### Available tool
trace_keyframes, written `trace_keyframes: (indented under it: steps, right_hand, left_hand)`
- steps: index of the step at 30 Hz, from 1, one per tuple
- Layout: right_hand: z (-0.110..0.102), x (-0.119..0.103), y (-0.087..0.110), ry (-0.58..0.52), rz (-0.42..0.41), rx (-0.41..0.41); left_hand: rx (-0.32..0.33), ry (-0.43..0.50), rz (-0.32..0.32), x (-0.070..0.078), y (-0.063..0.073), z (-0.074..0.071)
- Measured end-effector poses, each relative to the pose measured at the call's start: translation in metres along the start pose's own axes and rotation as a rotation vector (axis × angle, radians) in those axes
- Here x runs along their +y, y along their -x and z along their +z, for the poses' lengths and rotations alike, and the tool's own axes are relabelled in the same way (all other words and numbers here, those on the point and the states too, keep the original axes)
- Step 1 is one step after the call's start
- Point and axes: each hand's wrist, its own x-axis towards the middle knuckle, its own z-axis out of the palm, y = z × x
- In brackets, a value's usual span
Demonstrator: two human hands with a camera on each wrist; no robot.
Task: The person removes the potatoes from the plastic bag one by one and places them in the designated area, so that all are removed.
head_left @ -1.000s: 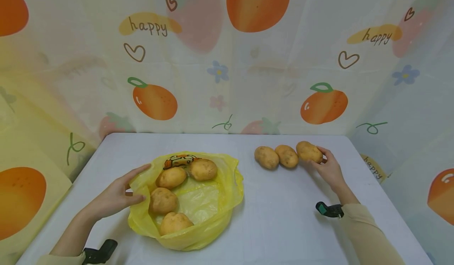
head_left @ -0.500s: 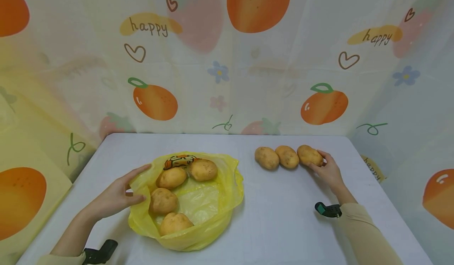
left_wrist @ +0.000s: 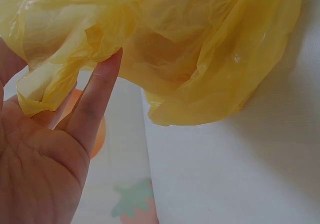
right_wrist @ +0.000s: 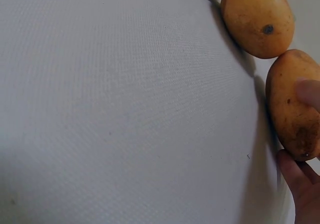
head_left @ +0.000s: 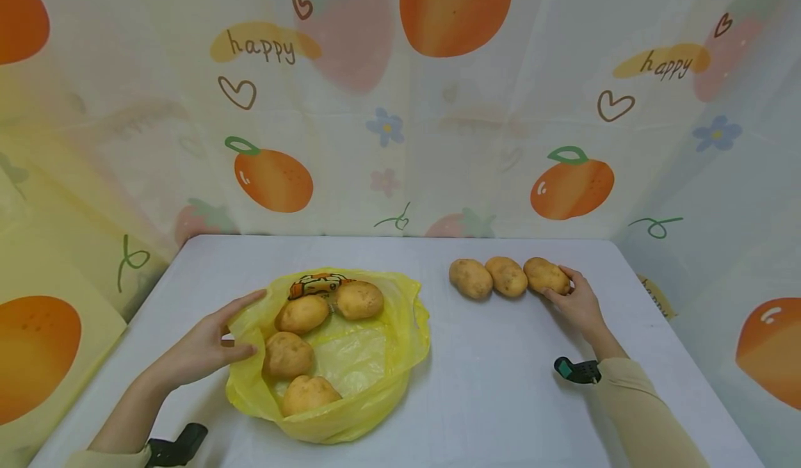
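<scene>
At the far right of the table, my right hand holds a potato between thumb and fingers. In the right wrist view this potato rests against the neighbouring potato. Along the same row lie the middle potato and the leftmost potato. My left hand touches the left rim of a yellow plastic bag, thumb and index finger spread apart. Seen from the left wrist, a straight finger presses on the bag's thin film, which hides other fingertips.
Inside the wide-mouthed bag lie several potatoes, among them one at the back and one at the front. A white cloth covers the table. A printed fabric backdrop rises behind its far edge.
My right hand has lowered its potato slightly toward me, onto the table at the end of the row. The left hand and the bag have stayed in place.
</scene>
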Motion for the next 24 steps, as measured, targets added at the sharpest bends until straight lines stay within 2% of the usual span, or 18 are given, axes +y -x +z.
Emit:
trace_keyframes:
  steps: [11,24]
  right_hand:
    - [0.0005,-0.0012,0.0005,0.021,-0.013,-0.010]
    - [0.0004,0.0003,-0.0012,0.073,-0.077,-0.003]
  left_hand:
    - [-0.003,0.022,-0.009,0.0001,0.0002,0.0006]
    - [-0.002,0.017,0.009,0.0018,0.0011,0.0012]
